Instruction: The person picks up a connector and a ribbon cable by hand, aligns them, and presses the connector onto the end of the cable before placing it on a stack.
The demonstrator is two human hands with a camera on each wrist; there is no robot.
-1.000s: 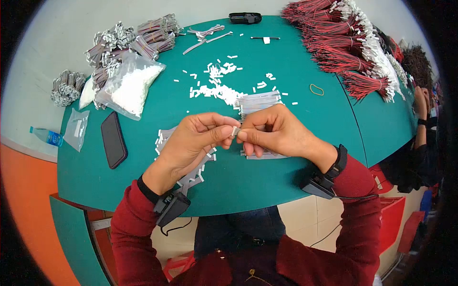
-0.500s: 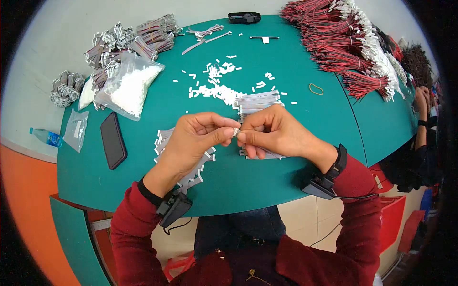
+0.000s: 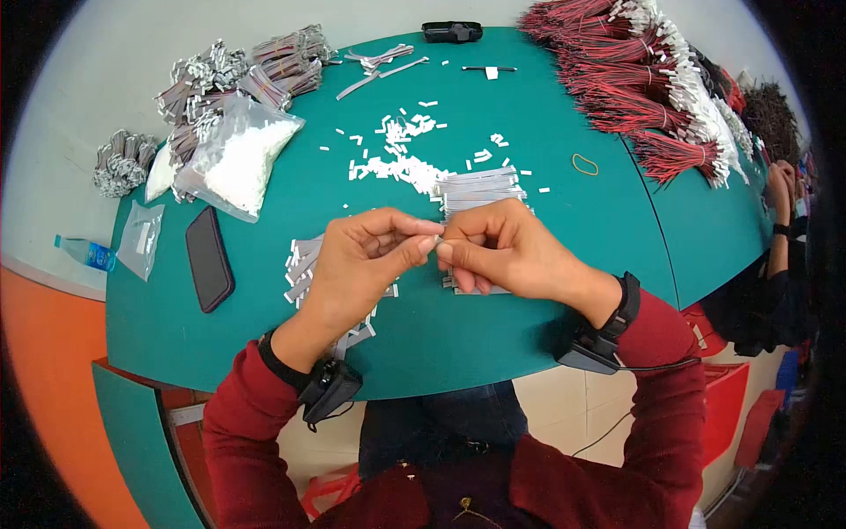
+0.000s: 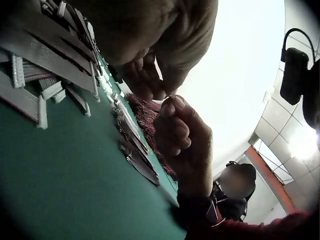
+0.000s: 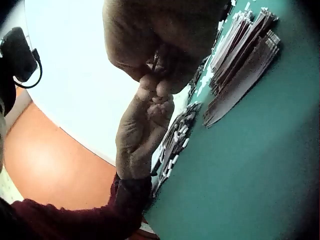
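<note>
Thumb and forefinger of my left hand (image 3: 348, 269) and my right hand (image 3: 511, 251) meet over the table, pinching a small white connector (image 3: 438, 239) between them. Fingertips hide most of it. Under the left forearm lies a loose pile of grey ribbon cables (image 3: 304, 264) with white connectors on their ends. Beyond and below the right hand sits a neater stack of grey ribbon cables (image 3: 480, 185). In the left wrist view the right hand (image 4: 185, 135) touches the left fingertips; the right wrist view shows the left hand (image 5: 142, 125) from the other side.
Loose white connectors (image 3: 397, 167) are scattered on the green table (image 3: 564, 220). To the left are a phone (image 3: 210, 260), a bag of white pieces (image 3: 242, 163) and a bottle (image 3: 85, 253). Red-black wire bundles (image 3: 617, 79) fill the back right, near another person's hand (image 3: 780, 189).
My left wrist and forearm have shifted slightly right and turned, and the fingertips have closed further over the white connector, so less of it shows. The right hand has barely moved.
</note>
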